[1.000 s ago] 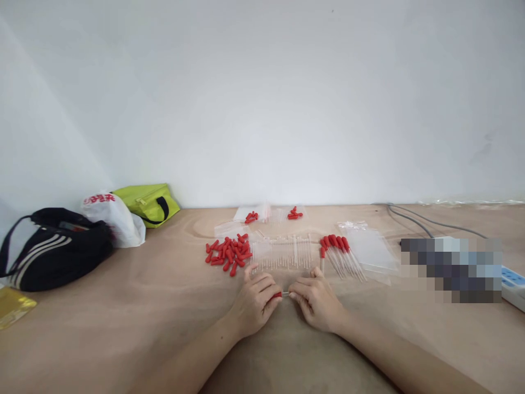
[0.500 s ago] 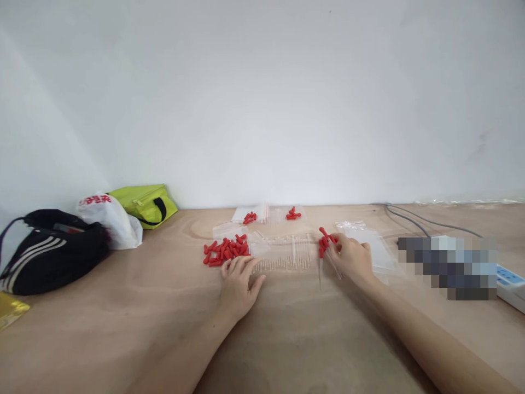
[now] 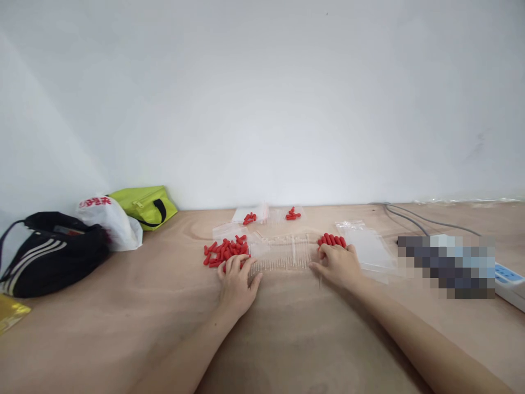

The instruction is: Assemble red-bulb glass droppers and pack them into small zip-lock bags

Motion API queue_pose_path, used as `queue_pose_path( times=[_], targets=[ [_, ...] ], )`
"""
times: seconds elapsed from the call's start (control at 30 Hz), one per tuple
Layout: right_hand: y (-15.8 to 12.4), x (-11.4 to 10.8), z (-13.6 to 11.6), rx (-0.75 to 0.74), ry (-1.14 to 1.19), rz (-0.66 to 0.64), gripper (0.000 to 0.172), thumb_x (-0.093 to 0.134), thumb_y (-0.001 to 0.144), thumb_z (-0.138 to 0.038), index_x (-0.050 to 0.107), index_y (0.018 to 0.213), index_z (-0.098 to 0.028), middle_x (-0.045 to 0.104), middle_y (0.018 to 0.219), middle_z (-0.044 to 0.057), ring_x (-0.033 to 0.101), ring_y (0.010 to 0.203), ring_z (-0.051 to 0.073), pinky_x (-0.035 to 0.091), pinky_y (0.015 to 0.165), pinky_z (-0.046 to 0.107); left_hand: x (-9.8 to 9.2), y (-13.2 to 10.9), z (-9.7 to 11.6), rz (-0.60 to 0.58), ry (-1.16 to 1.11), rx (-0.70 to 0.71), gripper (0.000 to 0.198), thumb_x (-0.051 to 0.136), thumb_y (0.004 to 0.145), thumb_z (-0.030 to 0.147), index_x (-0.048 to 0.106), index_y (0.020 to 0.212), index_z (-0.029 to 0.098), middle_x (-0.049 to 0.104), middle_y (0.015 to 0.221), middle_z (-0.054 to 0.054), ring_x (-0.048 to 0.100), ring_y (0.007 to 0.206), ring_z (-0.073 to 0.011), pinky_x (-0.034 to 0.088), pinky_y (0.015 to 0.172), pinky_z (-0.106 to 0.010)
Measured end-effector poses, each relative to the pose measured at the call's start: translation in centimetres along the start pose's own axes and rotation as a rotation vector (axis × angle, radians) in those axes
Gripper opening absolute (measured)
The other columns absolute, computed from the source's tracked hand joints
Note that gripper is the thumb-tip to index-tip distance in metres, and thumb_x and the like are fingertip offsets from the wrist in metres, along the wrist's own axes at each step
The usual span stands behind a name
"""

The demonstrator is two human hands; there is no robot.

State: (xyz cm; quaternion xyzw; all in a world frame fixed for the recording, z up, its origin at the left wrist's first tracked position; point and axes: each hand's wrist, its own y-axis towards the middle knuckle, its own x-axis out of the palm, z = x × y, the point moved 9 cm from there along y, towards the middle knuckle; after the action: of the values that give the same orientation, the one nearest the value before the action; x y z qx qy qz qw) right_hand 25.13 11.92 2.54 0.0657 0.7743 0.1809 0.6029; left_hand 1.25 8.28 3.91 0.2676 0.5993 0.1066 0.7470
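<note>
My left hand [image 3: 237, 290] rests palm down with bent, parted fingers at the near edge of a loose pile of red rubber bulbs [image 3: 225, 249]. Thin clear glass tubes [image 3: 281, 254] lie side by side between the two hands. On their right, several droppers with red bulbs [image 3: 332, 239] form a neat row, bulbs pointing away from me. Over the stems of that row lies my right hand [image 3: 338, 267], its thumb apart from the fingers; part of the droppers is hidden under it. No dropper looks lifted.
Clear zip bags with a few red bulbs [image 3: 293, 213] lie near the wall. Flat empty plastic bags [image 3: 371, 246] are beyond my right hand. Farther right are a blurred-out object [image 3: 447, 268], cables and a power strip [image 3: 508, 276]. Bags, one black [image 3: 53, 257], stand at the left.
My right hand has put down the red-bulbed dropper and moved slightly left and down. The jumbled droppers there now lie in an even row. My left hand has barely shifted.
</note>
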Motion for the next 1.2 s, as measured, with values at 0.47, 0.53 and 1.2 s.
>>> queue_pose_path(
  times=[0.47, 0.53, 1.2],
  targets=[
    [1.8, 0.9, 1.1, 0.117, -0.046, -0.130, 0.029, 0.047, 0.079, -0.044, 0.060, 0.070, -0.020, 0.064, 0.077, 0.004, 0.055, 0.076, 0.020, 0.024, 0.070, 0.032, -0.3, 1.7, -3.8, 0.119, 0.106, -0.229, 0.013, 0.057, 0.076, 0.029, 0.065, 0.085, 0.023, 0.056, 0.105, -0.008, 0.044, 0.103, -0.0277, 0.024, 0.088, -0.048],
    [2.3, 1.3, 0.9, 0.227, -0.088, -0.174, 0.031, 0.043, 0.081, -0.043, 0.063, 0.075, -0.020, 0.065, 0.080, 0.006, 0.055, 0.080, 0.021, 0.025, 0.073, 0.034, -0.2, 1.8, -4.0, 0.115, 0.113, -0.231, 0.010, 0.058, 0.075, 0.028, 0.066, 0.080, 0.023, 0.057, 0.105, -0.008, 0.044, 0.104, -0.0282, 0.024, 0.088, -0.048],
    [2.7, 0.7, -1.7, 0.170, -0.085, 0.069, 0.028, 0.036, 0.086, -0.029, 0.059, 0.085, -0.014, 0.061, 0.093, 0.012, 0.052, 0.091, 0.025, 0.024, 0.078, 0.039, 0.1, -0.3, 2.4, -0.002, -0.321, 0.289, 0.024, 0.036, 0.088, 0.021, 0.051, 0.106, 0.019, 0.064, 0.092, -0.007, 0.057, 0.085, -0.0197, 0.034, 0.079, -0.035]
  ],
)
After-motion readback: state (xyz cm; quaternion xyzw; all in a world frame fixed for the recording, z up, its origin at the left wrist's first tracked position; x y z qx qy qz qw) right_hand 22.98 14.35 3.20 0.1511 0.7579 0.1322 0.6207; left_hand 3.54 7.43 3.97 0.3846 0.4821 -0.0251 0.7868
